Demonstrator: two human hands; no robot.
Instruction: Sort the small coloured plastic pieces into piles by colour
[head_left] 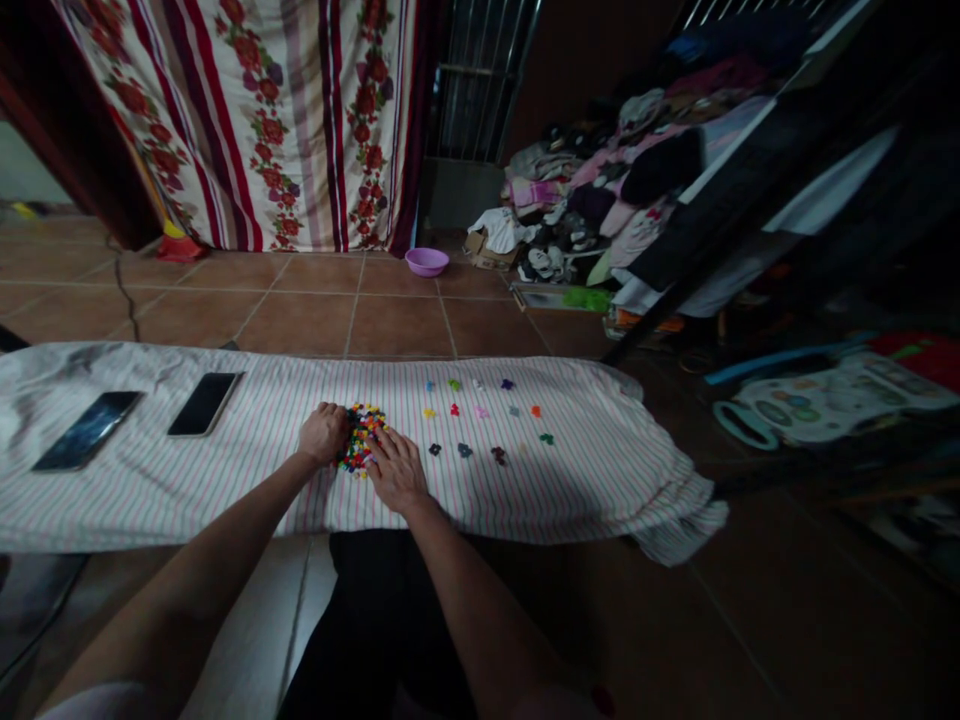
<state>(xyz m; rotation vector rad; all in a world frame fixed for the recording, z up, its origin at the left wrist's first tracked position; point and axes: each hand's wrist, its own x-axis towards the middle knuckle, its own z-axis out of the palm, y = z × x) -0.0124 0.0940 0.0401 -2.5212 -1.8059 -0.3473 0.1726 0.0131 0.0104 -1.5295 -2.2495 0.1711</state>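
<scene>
At nine o'clock of bead pile, left hand curled, hold unclear; at four, right hand spread. Pieces apparently being picked over; fingertip pinch called for.

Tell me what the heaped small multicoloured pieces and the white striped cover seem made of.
Small multicoloured pieces: probably plastic, judging by bright, solid colours; finish unclear. White striped cover: likely matte fabric, given its soft creases.

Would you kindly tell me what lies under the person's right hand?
The right hand reaches over the right edge of a pile of small coloured pieces, which lies on striped cloth. Whatever is directly beneath the hand is covered and cannot be seen.
</scene>
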